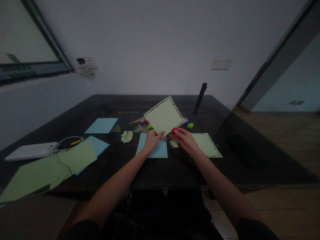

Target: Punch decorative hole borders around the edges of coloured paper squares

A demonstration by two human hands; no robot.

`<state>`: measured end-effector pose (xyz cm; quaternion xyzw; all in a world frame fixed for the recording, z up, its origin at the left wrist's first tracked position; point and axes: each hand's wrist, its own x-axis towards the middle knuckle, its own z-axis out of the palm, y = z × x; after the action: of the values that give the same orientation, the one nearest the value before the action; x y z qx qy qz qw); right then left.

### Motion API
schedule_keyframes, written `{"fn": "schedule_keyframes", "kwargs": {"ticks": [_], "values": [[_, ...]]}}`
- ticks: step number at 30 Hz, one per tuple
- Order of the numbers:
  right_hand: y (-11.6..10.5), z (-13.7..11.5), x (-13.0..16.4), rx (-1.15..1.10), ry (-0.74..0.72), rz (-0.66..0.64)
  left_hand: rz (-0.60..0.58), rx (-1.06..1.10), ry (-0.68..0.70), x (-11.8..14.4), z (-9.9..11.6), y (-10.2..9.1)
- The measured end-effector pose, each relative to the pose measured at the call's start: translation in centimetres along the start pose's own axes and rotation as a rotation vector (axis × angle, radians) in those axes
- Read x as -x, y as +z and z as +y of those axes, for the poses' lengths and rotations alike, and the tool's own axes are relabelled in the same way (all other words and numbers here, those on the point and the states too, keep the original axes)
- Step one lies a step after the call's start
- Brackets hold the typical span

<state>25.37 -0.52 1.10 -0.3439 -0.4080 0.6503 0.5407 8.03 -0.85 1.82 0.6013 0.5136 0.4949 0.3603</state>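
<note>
My left hand pinches the near corner of a pale green paper sheet, lifted and tilted above the table. Small punched holes line its upper left and upper right edges. In my right hand is a small red paper punch, held at the sheet's lower right edge; whether paper sits in its slot I cannot tell. Beneath my left hand lies a blue sheet with holes along its edges. Another punched green sheet rests beside my right wrist. Small paper cutouts lie between my hands.
A pile of cutouts sits left of centre. Green and purple punches stand behind the lifted sheet. At left are a blue sheet, stacked green paper and a white power strip with cable. A black upright object stands at the back.
</note>
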Motion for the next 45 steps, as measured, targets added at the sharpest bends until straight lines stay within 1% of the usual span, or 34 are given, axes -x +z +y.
{"fn": "schedule_keyframes", "kwargs": {"ticks": [7,14,20,28,33,38,45], "values": [[0.0,0.2,0.1,0.041,-0.006,0.006,0.003,0.036,-0.024,0.2,0.4,0.1],[0.1,0.1,0.2,0.054,-0.002,0.004,-0.036,-0.015,-0.008,0.3,0.6,0.2],[0.4,-0.2,0.4,0.058,0.006,0.018,-0.055,-0.031,0.024,0.3,0.3,0.3],[0.7,-0.4,0.6,0.067,0.023,0.036,-0.052,-0.120,0.048,0.4,0.1,0.3],[0.7,-0.3,0.7,0.069,0.030,0.048,-0.043,-0.122,0.061,0.4,0.0,0.4],[0.8,-0.4,0.6,0.075,0.031,0.060,-0.062,-0.149,0.084,0.3,-0.2,0.3],[0.8,-0.5,0.6,0.096,0.040,0.071,-0.064,-0.127,0.095,0.2,-0.7,0.4]]}}
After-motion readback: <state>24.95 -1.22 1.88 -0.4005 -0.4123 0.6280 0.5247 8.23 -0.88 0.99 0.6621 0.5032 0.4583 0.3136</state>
